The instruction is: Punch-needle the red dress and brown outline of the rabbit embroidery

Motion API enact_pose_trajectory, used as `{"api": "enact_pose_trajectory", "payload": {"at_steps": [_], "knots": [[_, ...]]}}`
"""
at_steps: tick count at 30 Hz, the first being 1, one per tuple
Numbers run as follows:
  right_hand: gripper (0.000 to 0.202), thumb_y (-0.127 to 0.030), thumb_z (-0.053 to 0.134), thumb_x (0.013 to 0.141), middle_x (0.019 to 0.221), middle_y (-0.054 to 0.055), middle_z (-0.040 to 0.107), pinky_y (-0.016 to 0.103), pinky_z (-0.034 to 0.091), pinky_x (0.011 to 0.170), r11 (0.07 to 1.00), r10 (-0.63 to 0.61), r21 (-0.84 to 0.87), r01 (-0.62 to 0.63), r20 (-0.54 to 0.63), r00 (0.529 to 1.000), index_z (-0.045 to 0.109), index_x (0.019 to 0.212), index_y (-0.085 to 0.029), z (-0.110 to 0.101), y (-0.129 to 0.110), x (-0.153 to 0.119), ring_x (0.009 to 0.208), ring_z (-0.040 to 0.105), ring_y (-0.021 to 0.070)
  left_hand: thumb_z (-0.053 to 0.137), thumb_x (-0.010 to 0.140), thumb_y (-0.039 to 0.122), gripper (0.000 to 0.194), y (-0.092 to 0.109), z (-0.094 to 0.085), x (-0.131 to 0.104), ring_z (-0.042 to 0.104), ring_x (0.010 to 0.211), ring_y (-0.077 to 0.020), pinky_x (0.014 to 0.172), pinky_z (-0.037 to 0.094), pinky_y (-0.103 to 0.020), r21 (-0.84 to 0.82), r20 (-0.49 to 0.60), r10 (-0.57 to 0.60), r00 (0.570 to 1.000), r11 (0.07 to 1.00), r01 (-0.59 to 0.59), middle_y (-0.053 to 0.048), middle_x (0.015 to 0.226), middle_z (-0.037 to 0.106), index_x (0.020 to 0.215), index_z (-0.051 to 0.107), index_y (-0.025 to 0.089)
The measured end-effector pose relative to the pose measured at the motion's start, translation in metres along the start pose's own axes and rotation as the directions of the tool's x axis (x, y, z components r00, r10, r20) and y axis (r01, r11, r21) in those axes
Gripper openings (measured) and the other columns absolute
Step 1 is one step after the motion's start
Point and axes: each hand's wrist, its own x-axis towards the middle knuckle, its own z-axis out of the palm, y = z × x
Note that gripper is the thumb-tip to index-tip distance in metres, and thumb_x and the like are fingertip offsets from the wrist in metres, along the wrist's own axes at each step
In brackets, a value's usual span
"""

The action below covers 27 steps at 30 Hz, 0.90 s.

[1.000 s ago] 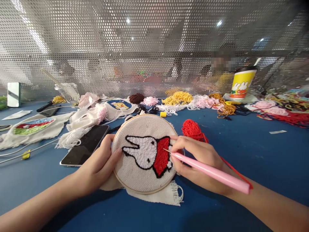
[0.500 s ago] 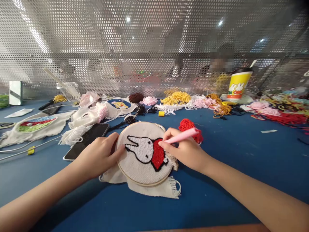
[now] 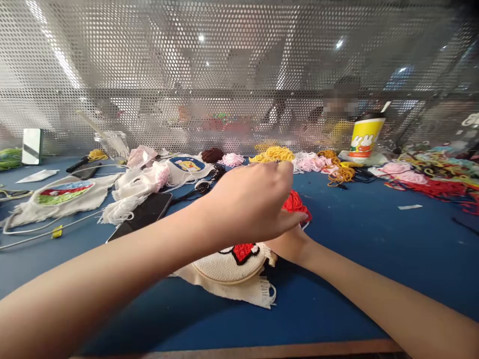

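My left hand (image 3: 254, 199) is raised over the round embroidery hoop (image 3: 228, 267), its fingers curled together near the red yarn ball (image 3: 297, 203); what they pinch, if anything, is hidden. Below and behind it, my right hand (image 3: 292, 244) lies at the hoop's right edge, its fingers covered by the left hand. The pink pen-like tool is out of sight. The hoop rests on the blue table with frayed cream cloth (image 3: 239, 295) spreading beneath. Only the lower part of the stitched rabbit, red with a black outline, shows.
A black phone (image 3: 149, 212) lies left of the hoop, near white yarn (image 3: 121, 210) and a stitched cloth (image 3: 67, 194). Yellow yarn (image 3: 275, 154) and pink yarn line the back. A yellow cup (image 3: 365, 137) stands back right, before the perforated metal screen (image 3: 232, 65).
My left hand has left the hoop's left edge and crossed right, over the hoop and my right hand. It now covers most of the rabbit. The view has shifted slightly.
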Motion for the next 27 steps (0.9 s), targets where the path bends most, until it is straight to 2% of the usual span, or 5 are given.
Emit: {"api": "enact_pose_trajectory", "payload": {"at_steps": [4, 13, 19, 24, 27], "knots": [[0.012, -0.013, 0.045, 0.069, 0.041, -0.004, 0.042, 0.022, 0.032, 0.041, 0.998, 0.060, 0.008, -0.060, 0.016, 0.998, 0.045, 0.057, -0.018, 0.006, 0.007, -0.003, 0.042, 0.043, 0.0099, 0.042, 0.074, 0.020, 0.022, 0.004, 0.011, 0.014, 0.052, 0.048, -0.0151, 0.039, 0.032, -0.025, 0.012, 0.086, 0.024, 0.996, 1.000, -0.025, -0.004, 0.053, 0.055, 0.063, 0.060, 0.014], [0.014, -0.015, 0.045, 0.069, 0.046, -0.001, 0.047, 0.023, 0.036, 0.047, 0.989, 0.126, 0.066, -0.131, 0.079, 0.989, 0.045, 0.056, -0.018, -0.003, -0.001, -0.001, 0.051, 0.048, 0.0122, 0.042, 0.077, 0.020, 0.029, 0.006, 0.010, 0.019, 0.047, 0.045, -0.0110, 0.043, 0.029, -0.025, -0.141, -0.117, -0.062, 0.991, 0.989, 0.046, 0.000, 0.048, 0.052, 0.054, 0.059, 0.015], [0.014, -0.013, 0.044, 0.070, 0.047, -0.001, 0.048, 0.023, 0.037, 0.049, 0.980, 0.146, 0.114, -0.161, 0.125, 0.981, 0.044, 0.057, -0.019, -0.005, -0.003, -0.001, 0.053, 0.049, 0.0129, 0.041, 0.078, 0.021, 0.026, 0.006, 0.007, 0.020, 0.055, 0.053, -0.0143, 0.048, 0.036, -0.025, -0.137, -0.065, -0.024, 0.998, 0.990, 0.015, -0.002, 0.055, 0.059, 0.062, 0.062, 0.016], [0.014, -0.014, 0.043, 0.073, 0.049, -0.003, 0.046, 0.021, 0.037, 0.047, 0.973, 0.139, 0.158, -0.169, 0.183, 0.973, 0.042, 0.059, -0.018, -0.010, -0.005, -0.001, 0.047, 0.045, 0.0089, 0.052, 0.073, 0.024, 0.030, -0.011, 0.004, -0.003, 0.056, 0.081, -0.0166, 0.067, 0.042, -0.025, -0.245, 0.008, 0.126, 0.992, 0.962, -0.120, -0.007, 0.091, 0.062, 0.101, 0.052, 0.012], [0.014, -0.016, 0.044, 0.075, 0.052, -0.004, 0.046, 0.019, 0.035, 0.044, 0.968, 0.149, 0.170, -0.184, 0.202, 0.968, 0.042, 0.061, -0.017, -0.014, -0.008, 0.000, 0.045, 0.043, 0.0069, 0.046, 0.075, 0.039, 0.039, -0.036, 0.011, -0.031, 0.053, 0.086, -0.0192, 0.069, 0.041, -0.028, -0.153, 0.118, -0.020, 0.993, 0.988, 0.038, -0.008, 0.100, 0.056, 0.105, 0.045, 0.014]]}}
